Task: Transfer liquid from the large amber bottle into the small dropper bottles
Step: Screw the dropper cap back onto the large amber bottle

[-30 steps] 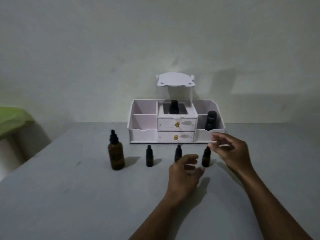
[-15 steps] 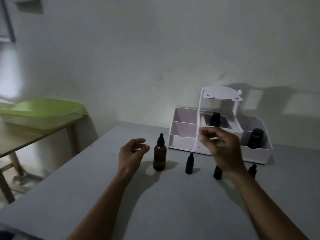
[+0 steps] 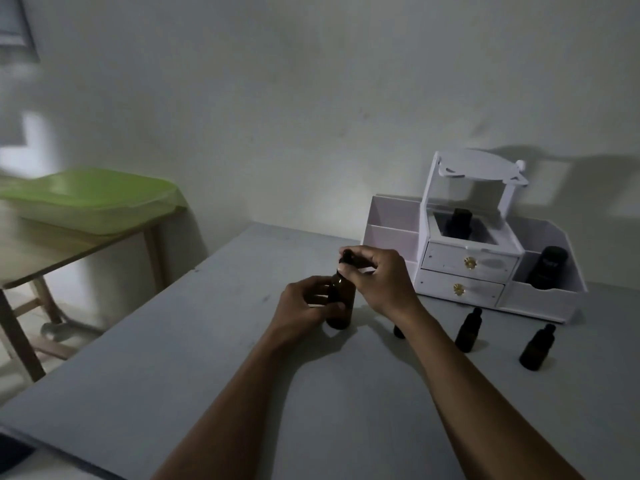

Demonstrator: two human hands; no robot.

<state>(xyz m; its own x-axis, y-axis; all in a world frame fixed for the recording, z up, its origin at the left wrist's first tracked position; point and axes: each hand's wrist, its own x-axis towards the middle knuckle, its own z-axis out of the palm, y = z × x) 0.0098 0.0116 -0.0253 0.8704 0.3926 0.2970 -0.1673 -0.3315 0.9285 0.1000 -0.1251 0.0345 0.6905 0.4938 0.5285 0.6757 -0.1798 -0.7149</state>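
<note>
The large amber bottle stands upright on the grey table. My left hand wraps around its body. My right hand is closed over its black dropper cap from above. Three small dark dropper bottles stand in a row to the right: one mostly hidden behind my right wrist, one in the middle, one at the far right. All three have their caps on.
A white organiser with two drawers stands at the back right, holding a dark bottle in its middle compartment and a black jar on the right. A wooden side table with a green lidded tray stands to the left.
The view has swung left and closer. My left hand has closed around the amber bottle's body and my right hand has moved left from above the small bottles onto its cap.
</note>
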